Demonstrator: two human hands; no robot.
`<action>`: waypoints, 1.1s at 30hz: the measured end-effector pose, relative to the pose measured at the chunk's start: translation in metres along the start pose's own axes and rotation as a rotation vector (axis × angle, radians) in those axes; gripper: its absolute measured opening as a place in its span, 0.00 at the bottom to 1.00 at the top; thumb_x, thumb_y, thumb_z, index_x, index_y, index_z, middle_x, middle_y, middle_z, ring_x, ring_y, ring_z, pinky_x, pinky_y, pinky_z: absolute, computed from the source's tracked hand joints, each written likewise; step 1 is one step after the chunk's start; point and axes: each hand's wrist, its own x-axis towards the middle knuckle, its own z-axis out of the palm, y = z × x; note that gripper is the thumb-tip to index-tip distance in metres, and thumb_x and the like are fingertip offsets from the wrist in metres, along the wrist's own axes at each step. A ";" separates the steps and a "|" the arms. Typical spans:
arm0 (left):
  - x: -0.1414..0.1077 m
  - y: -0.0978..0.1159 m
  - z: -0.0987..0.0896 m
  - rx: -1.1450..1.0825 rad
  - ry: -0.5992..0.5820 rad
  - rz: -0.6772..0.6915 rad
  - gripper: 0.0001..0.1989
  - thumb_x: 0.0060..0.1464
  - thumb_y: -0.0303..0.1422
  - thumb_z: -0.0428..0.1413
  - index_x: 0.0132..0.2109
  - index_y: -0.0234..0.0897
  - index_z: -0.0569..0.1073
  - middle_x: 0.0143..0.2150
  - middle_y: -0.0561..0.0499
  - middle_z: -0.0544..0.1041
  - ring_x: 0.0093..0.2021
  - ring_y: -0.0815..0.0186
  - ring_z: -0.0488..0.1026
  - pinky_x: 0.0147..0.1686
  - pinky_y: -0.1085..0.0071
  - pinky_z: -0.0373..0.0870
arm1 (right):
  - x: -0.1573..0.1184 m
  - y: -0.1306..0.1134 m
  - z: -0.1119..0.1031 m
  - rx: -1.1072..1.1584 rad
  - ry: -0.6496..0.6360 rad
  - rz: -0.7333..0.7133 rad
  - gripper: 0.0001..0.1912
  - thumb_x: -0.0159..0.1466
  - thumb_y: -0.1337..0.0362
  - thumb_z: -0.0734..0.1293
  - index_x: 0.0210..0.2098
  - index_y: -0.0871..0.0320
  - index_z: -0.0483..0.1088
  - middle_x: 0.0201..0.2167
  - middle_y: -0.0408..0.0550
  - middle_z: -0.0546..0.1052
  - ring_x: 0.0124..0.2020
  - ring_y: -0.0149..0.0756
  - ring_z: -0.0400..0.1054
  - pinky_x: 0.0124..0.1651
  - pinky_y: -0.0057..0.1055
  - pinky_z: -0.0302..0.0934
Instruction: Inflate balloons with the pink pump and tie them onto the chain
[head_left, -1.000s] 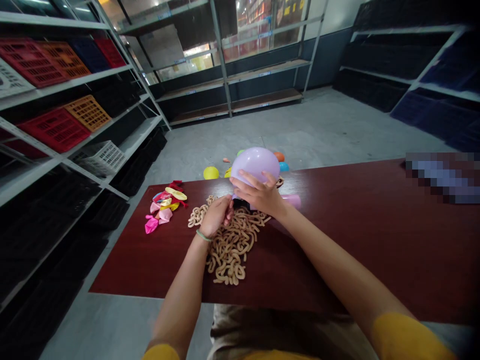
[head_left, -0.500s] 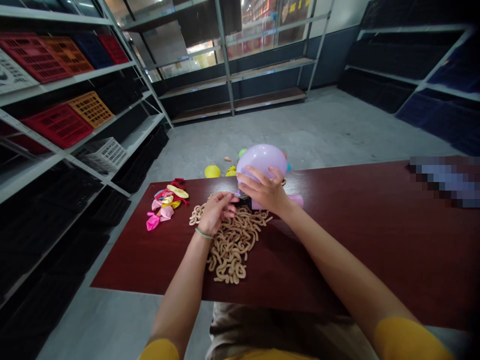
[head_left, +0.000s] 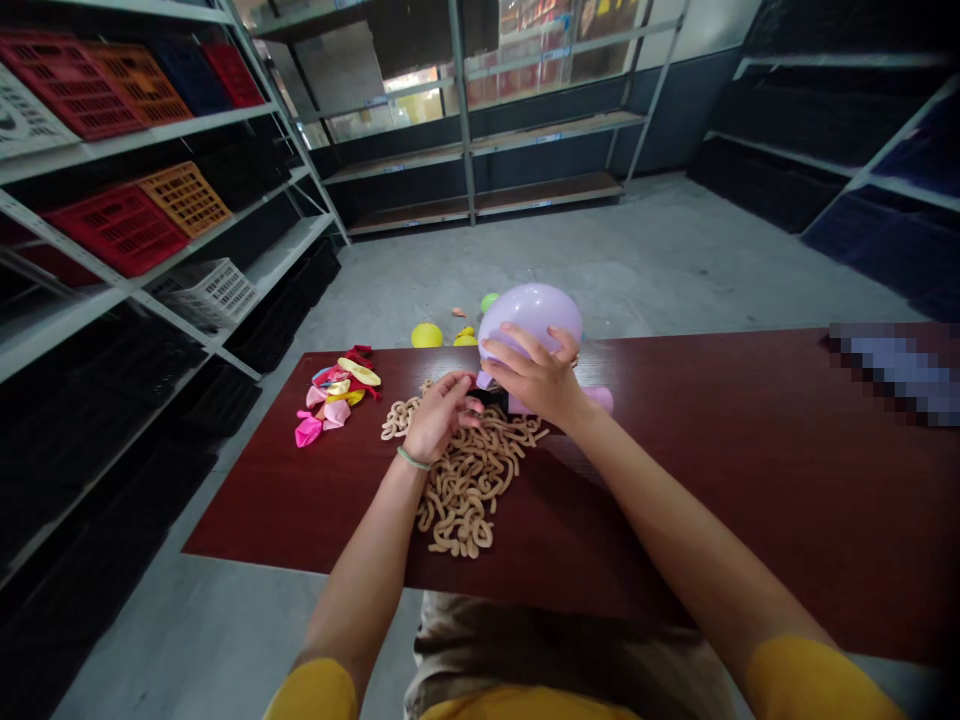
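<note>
An inflated purple balloon [head_left: 531, 312] is held above the table's far edge by my right hand [head_left: 544, 378], whose fingers curve round its near side. Its neck [head_left: 484, 380] points down and left, toward my left hand [head_left: 441, 412]. The left thumb and forefinger are pinched together beside that neck; what lies between them is too small to make out. Under both hands a purple cylinder with a black end [head_left: 598, 398] lies on the table, partly hidden. A heap of tan, curled, worm-like pieces [head_left: 469, 485] spreads below and beside my left hand.
Limp balloons [head_left: 337, 392] in several colours lie on the dark red table [head_left: 712, 470] at left. Beyond its far edge, a yellow balloon [head_left: 427, 335] and a green one [head_left: 489, 301] rest on the floor. Shelving with crates [head_left: 127, 228] lines the left side. A blurred object [head_left: 900, 370] lies at far right.
The balloon's neck now shows as a short flared end beside my left fingertips, where before it was drawn out toward them. The balloon and right hand have barely moved; the view has shifted slightly.
</note>
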 end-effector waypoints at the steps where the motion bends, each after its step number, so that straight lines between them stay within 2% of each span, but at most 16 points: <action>1: -0.001 0.000 0.001 -0.022 0.003 -0.009 0.21 0.49 0.45 0.64 0.43 0.34 0.71 0.39 0.50 0.73 0.28 0.74 0.72 0.21 0.79 0.71 | 0.000 -0.001 -0.001 0.004 -0.004 -0.013 0.13 0.68 0.68 0.60 0.45 0.43 0.71 0.58 0.35 0.71 0.64 0.42 0.56 0.64 0.52 0.37; 3: -0.002 0.000 0.003 -0.021 0.005 -0.018 0.22 0.48 0.47 0.64 0.40 0.33 0.70 0.40 0.50 0.73 0.25 0.76 0.70 0.18 0.80 0.68 | 0.000 -0.003 -0.002 0.011 -0.012 -0.035 0.13 0.69 0.68 0.60 0.45 0.44 0.71 0.59 0.35 0.70 0.64 0.41 0.55 0.64 0.51 0.36; 6: -0.001 -0.001 0.005 0.011 0.014 -0.012 0.21 0.45 0.43 0.67 0.37 0.32 0.70 0.35 0.52 0.73 0.20 0.80 0.63 0.14 0.82 0.61 | 0.000 -0.005 -0.003 0.033 -0.037 -0.035 0.13 0.70 0.67 0.59 0.47 0.45 0.70 0.59 0.36 0.71 0.65 0.40 0.55 0.64 0.51 0.36; 9: 0.000 0.000 0.003 0.002 0.032 -0.002 0.22 0.42 0.41 0.68 0.38 0.33 0.70 0.32 0.55 0.72 0.18 0.82 0.59 0.14 0.82 0.58 | -0.002 -0.003 -0.001 0.055 -0.092 -0.014 0.13 0.69 0.67 0.60 0.49 0.43 0.69 0.59 0.37 0.70 0.65 0.41 0.55 0.64 0.50 0.38; 13: 0.001 0.001 -0.003 0.077 -0.006 -0.056 0.23 0.43 0.41 0.68 0.42 0.32 0.73 0.29 0.56 0.70 0.18 0.81 0.60 0.16 0.81 0.61 | -0.005 0.000 0.002 0.070 -0.110 -0.014 0.15 0.69 0.67 0.60 0.50 0.41 0.69 0.61 0.34 0.69 0.66 0.42 0.54 0.64 0.51 0.40; 17: 0.002 0.003 -0.012 0.200 -0.093 -0.147 0.19 0.44 0.41 0.68 0.36 0.32 0.71 0.24 0.58 0.68 0.18 0.79 0.62 0.21 0.78 0.70 | -0.005 -0.003 0.000 0.120 -0.144 -0.016 0.17 0.68 0.66 0.62 0.50 0.38 0.69 0.60 0.33 0.69 0.65 0.43 0.56 0.64 0.50 0.42; 19: 0.001 0.006 -0.016 0.209 -0.124 -0.161 0.20 0.44 0.41 0.68 0.34 0.33 0.69 0.26 0.56 0.71 0.20 0.78 0.65 0.23 0.76 0.73 | -0.002 -0.005 -0.003 0.120 -0.162 -0.028 0.18 0.67 0.67 0.62 0.51 0.36 0.69 0.60 0.33 0.69 0.64 0.44 0.57 0.63 0.51 0.42; 23: -0.002 0.015 -0.017 0.151 -0.141 -0.098 0.20 0.46 0.40 0.67 0.35 0.33 0.66 0.34 0.49 0.77 0.22 0.76 0.70 0.22 0.77 0.72 | 0.008 -0.005 -0.015 0.048 -0.166 -0.083 0.19 0.67 0.67 0.62 0.53 0.36 0.68 0.61 0.34 0.68 0.65 0.44 0.56 0.63 0.54 0.42; 29: -0.005 0.025 -0.008 0.073 -0.065 0.088 0.20 0.45 0.41 0.67 0.34 0.34 0.66 0.28 0.56 0.75 0.18 0.79 0.64 0.21 0.79 0.69 | 0.019 -0.005 -0.038 -0.036 -0.125 -0.126 0.23 0.68 0.66 0.61 0.58 0.36 0.63 0.62 0.36 0.67 0.64 0.44 0.55 0.63 0.53 0.40; 33: 0.000 0.022 -0.018 0.101 0.017 0.161 0.19 0.45 0.41 0.67 0.34 0.34 0.67 0.27 0.54 0.76 0.18 0.77 0.67 0.21 0.79 0.69 | 0.009 -0.015 -0.044 -0.124 -0.070 -0.116 0.28 0.67 0.67 0.63 0.63 0.39 0.58 0.63 0.41 0.66 0.65 0.45 0.53 0.64 0.52 0.36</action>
